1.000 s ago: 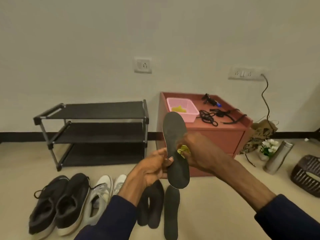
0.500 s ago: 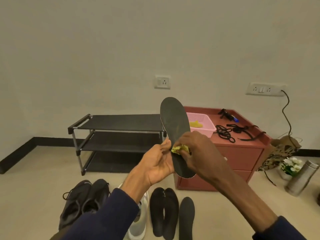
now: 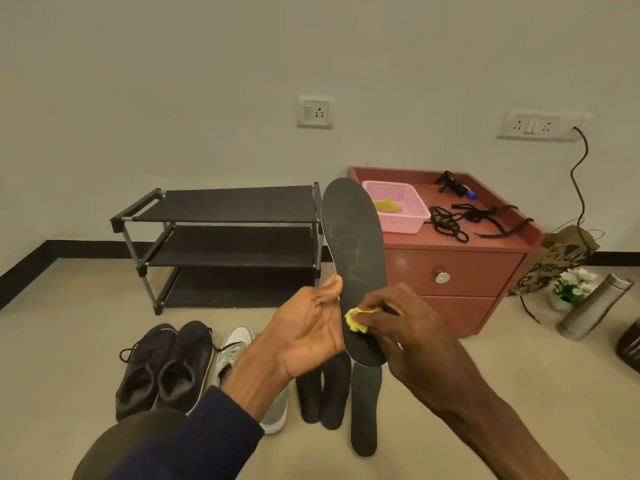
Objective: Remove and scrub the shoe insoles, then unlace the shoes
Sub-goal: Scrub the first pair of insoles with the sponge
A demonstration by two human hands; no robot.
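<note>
Above the floor [image 3: 86, 341], before the red cabinet [image 3: 467, 271], holding a dark insole [image 3: 353, 237] upright with the left hand [image 3: 308, 330], thumb hooked over its left edge. Pinching a crumpled yellow cloth [image 3: 356, 318] in the right hand [image 3: 408, 327], pressing it against the insole's lower half. Looking down on three more insoles [image 3: 365, 417] lying beside black shoes [image 3: 166, 365].

Just one cam, I'm wearing it on my head, it's looking forward and down, floor [image 3: 69, 344] close below, wall [image 3: 207, 81] filling the upper frame.
</note>
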